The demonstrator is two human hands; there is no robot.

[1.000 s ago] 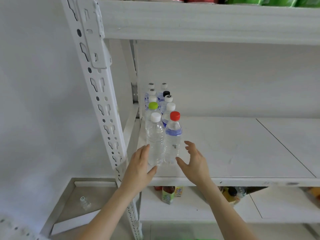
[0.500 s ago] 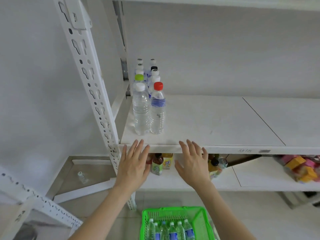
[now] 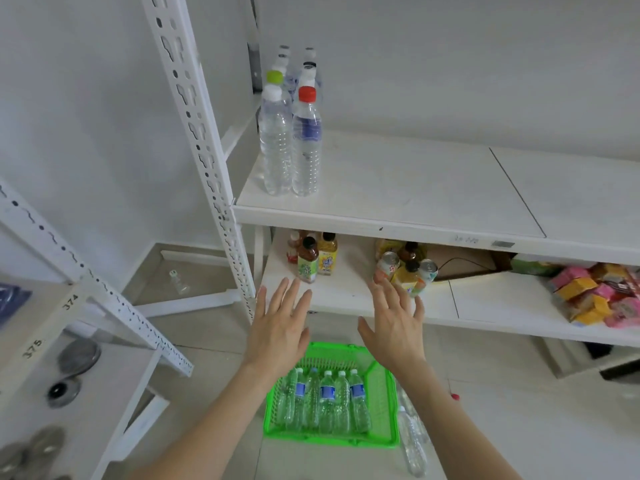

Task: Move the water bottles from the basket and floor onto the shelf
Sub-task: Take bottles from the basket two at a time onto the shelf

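Shelving bay, white painted metal, seen from the aisle. Item: shelf [image 3: 398, 181], a flat matt white board with a seam running front to back, carried on a perforated upright post [image 3: 197, 126]. On its left end, a double file of clear ribbed plastic water bottles standing upright. At the front are a white-capped bottle [image 3: 276, 143], unlabelled, and a red-capped bottle [image 3: 306, 143] with a blue label, the two side by side and touching. A green-capped bottle [image 3: 274, 77] stands behind them, and others recede toward the back wall. Item: basket [image 3: 329, 439], bright green plastic lattice, rectangular, set on the pale tiled floor below the shelves. It holds a row of water bottles in the basket [image 3: 327, 400] lying side by side, caps pointing toward the shelving, some with blue labels. Item: floor bottle [image 3: 412, 441], clear, lying just beside the basket's right wall. Item: lower shelf [image 3: 346, 292], bearing small drink bottles [image 3: 307, 259] with dark and yellow contents, cans [image 3: 388, 263] and a heap of pink and yellow packets [image 3: 595, 292]. The person's left hand [image 3: 277, 327] and right hand [image 3: 394, 327] hover palm-down above the basket, in front of the lower shelf's edge. Both have their fingers straight and spread apart, and neither grips or touches anything.
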